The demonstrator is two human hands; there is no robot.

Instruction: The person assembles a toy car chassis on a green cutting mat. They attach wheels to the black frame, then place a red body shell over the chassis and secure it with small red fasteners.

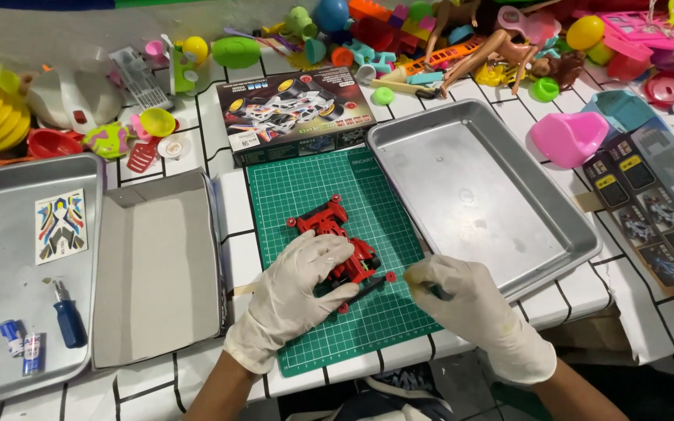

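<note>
A red toy car chassis [329,222] with small red wheels lies on a green cutting mat [306,187]. My left hand [294,296], in a white glove, rests on the chassis' near end and holds it down. My right hand [470,308], also gloved, grips a thin dark tool [368,290] whose tip points at the chassis' near right corner, beside a red wheel [390,276].
An empty metal tray [509,140] sits right of the mat. A grey box lid [157,265] and another metal tray [9,327] holding a sticker sheet [60,224], a blue screwdriver [68,316] and batteries [21,347] sit left. The model kit box [294,113] and many plastic toys fill the back.
</note>
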